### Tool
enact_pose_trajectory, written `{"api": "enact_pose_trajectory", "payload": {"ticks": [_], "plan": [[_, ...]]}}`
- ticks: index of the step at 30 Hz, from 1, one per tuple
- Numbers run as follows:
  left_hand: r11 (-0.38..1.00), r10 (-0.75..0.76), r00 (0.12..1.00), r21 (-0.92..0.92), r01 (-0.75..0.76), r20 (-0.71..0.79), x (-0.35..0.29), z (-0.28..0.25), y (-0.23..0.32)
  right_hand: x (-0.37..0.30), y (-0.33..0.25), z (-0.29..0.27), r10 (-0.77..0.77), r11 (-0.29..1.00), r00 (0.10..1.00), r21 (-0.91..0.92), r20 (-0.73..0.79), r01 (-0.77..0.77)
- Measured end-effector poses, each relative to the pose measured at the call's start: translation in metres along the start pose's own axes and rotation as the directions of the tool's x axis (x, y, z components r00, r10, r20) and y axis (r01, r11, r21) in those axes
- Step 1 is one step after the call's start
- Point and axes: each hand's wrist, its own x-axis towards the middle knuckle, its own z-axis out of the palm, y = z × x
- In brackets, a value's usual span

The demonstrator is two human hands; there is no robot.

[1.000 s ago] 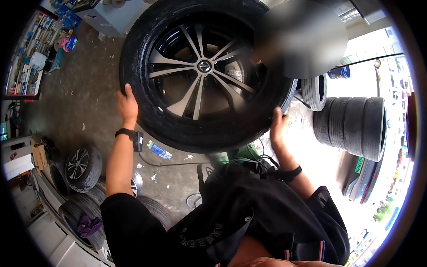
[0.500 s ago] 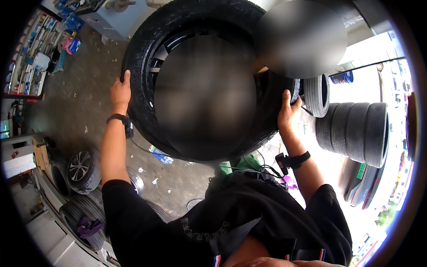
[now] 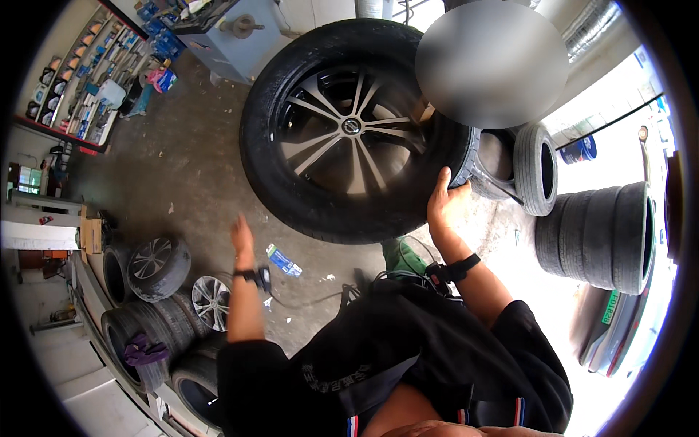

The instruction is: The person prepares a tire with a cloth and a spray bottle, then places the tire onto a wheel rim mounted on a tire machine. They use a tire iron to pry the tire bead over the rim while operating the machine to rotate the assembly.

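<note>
A large black car wheel (image 3: 357, 222), its tyre mounted on a silver and black spoked rim (image 3: 352, 126), stands in front of me with the rim face toward me. My right hand (image 3: 447, 207) grips the tyre's lower right edge, thumb on the near side and the fingers partly hidden by the tread. Off the tyre, below its left side, my left hand (image 3: 242, 237) holds nothing; its fingers are stretched out and slightly blurred. A blurred round patch hides whatever is at the wheel's upper right.
Stacked tyres (image 3: 591, 237) and a single tyre (image 3: 535, 169) stand on the right. At lower left are an alloy wheel (image 3: 158, 268), a bare rim (image 3: 210, 302) and a purple cloth (image 3: 145, 351) on tyres. A grey-blue machine (image 3: 231, 40) stands at the back; a cable (image 3: 309, 300) hangs near me.
My left hand has let go of the tyre's left side and moved down and right. The wheel sits slightly lower in view, its rim now visible. My right hand stays on the tyre.
</note>
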Motion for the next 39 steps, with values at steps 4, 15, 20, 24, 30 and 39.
{"api": "enact_pose_trajectory", "payload": {"ticks": [4,15,20,24,30,39], "plan": [[0.946,-0.317,0.948,-0.052,0.319,0.037,-0.144,-0.008,-0.187,0.014,0.029,-0.025,0.006,0.996,0.972,0.087,0.234,-0.027],[0.031,-0.953,0.224,-0.671,0.741,0.203,-0.477,-0.059,-0.334,0.039,0.045,-0.106,0.123,0.901,0.858,0.307,0.498,-0.307],[0.104,-0.922,0.341,-0.728,0.678,0.186,-0.407,-0.036,-0.315,0.03,0.032,-0.098,0.111,0.923,0.861,0.269,0.496,-0.274],[0.478,-0.664,0.743,-0.716,0.509,0.086,-0.352,-0.033,-0.269,0.032,0.018,-0.078,0.109,0.954,0.87,0.194,0.481,-0.227],[0.58,-0.6,0.799,-0.663,0.473,0.045,-0.331,-0.036,-0.226,0.037,0.022,-0.063,0.07,0.972,0.902,0.176,0.426,-0.158],[0.43,-0.728,0.675,-0.686,0.587,0.122,-0.356,-0.033,-0.234,0.033,0.015,-0.049,0.095,0.993,0.914,0.029,0.394,-0.115]]}}
